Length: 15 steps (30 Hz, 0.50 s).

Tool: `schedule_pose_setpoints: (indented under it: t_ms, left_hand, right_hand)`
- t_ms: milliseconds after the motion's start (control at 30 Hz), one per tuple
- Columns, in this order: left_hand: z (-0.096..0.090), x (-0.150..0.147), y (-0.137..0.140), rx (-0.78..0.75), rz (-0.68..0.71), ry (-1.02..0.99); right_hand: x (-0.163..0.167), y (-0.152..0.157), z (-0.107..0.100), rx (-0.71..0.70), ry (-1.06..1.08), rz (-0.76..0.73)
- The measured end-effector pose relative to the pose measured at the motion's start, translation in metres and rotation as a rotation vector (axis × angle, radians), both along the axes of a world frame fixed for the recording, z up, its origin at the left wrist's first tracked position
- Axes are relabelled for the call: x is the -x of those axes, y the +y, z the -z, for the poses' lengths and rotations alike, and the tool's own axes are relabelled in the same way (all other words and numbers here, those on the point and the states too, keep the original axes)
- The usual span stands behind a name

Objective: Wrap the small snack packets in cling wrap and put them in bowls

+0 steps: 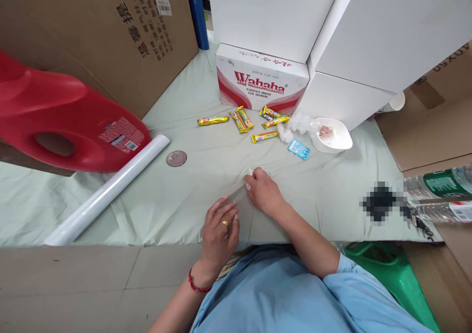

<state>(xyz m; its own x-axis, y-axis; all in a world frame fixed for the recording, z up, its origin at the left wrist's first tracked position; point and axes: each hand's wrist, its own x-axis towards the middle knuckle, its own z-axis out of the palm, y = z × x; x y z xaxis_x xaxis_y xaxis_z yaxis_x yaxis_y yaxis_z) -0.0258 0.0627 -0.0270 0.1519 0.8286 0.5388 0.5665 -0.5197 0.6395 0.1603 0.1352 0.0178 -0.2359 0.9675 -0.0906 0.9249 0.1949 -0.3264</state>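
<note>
head view: clock positions are taken from the space between the two hands, with 12 pointing straight ahead. the right hand (263, 190) pinches a whitish scrap (250, 172) between thumb and fingers, just above the pale green cloth (206, 170); what the scrap is cannot be told. the left hand (221, 227), wearing a gold ring (225, 223), is unclenched at about 7 o'clock, fingers loosely spread; whether it touches the cloth cannot be told. at 12 stands a red-and-white carton (262, 79) printed "wahaha®" and "purified water for drinking", with red script along its top. before it, from 11 to 1, lie yellow packets (213, 121), their print too small to read. toward 2 are a blue card (299, 149), lettering illegible, and a white bowl (341, 137). at 3, a bottle with a green label (442, 183) lies beside another with a white-and-red label (460, 211). at 9 rests a white roll (110, 188); at 10, a round disc (176, 158) and a red jug (86, 106) whose label (123, 134) bears a barcode and blurred text. at 11, a brown carton (81, 28) carries the large turned heading "温馨提示" over smaller lines.
</note>
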Motion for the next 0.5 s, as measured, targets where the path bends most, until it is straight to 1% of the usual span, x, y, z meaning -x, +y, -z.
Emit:
schedule_pose_setpoints:
  t_ms: [33,100,133,167,200,267,333,367,433,500]
  left_hand:
    - [-0.003,-0.002,0.001,0.023,0.002,-0.044]
    - [-0.009,-0.007,0.002,0.110,-0.001,-0.154]
    - [-0.011,-0.009,0.002,0.181,-0.003,-0.224]
    - [-0.013,-0.011,0.003,0.272,-0.004,-0.308]
    - [-0.014,-0.014,0.005,0.377,-0.001,-0.406]
    - [-0.016,-0.021,0.008,0.604,0.022,-0.639]
    - [-0.017,-0.029,0.013,0.823,0.083,-0.859]
    - [-0.018,-0.034,0.016,0.917,0.118,-0.935]
    - [-0.018,-0.043,0.021,1.045,0.152,-0.986]
    - [-0.017,-0.050,0.026,1.070,0.127,-0.947]
  right_hand:
    - [-0.008,-0.001,-0.004,-0.021,0.069,0.026]
    - [-0.027,-0.005,-0.010,-0.098,0.285,0.096]
    - [-0.038,-0.007,-0.013,-0.128,0.423,0.144]
    - [-0.048,-0.010,-0.014,-0.127,0.571,0.193]
    - [-0.057,-0.013,-0.014,-0.095,0.717,0.243]
    - [-0.069,-0.020,-0.010,0.034,0.974,0.329]
    - [-0.072,-0.028,-0.004,0.162,1.151,0.373]
    - [-0.071,-0.033,0.000,0.207,1.204,0.372]
    - [-0.067,-0.041,0.006,0.276,1.248,0.331]
    - [-0.063,-0.047,0.010,0.334,1.252,0.279]
